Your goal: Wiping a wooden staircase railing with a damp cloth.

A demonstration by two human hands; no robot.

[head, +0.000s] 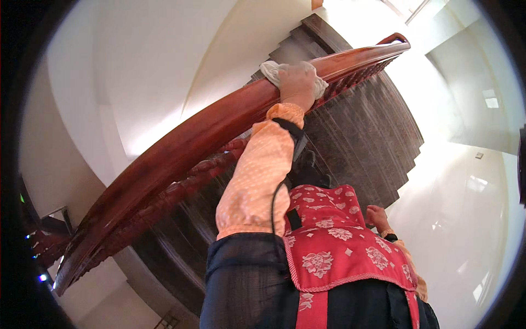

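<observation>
My left hand (299,84) presses a crumpled white cloth (271,70) onto the top of a polished reddish-brown wooden handrail (209,117). Parts of the cloth stick out on both sides of the hand. Below the rail run turned red wooden balusters (205,164), partly hidden by my left sleeve. At my right side hangs my right hand (378,218), with loosely bent fingers and nothing visible in it. It is apart from the rail, near the white wall (444,230).
Dark brown stair treads (357,135) curve around beneath me. The handrail bends from lower left to its curled end (400,39) at upper right. A pale curved wall (156,53) lies beyond the rail. A black cable (273,209) hangs along my left sleeve. I wear a red floral apron (349,255).
</observation>
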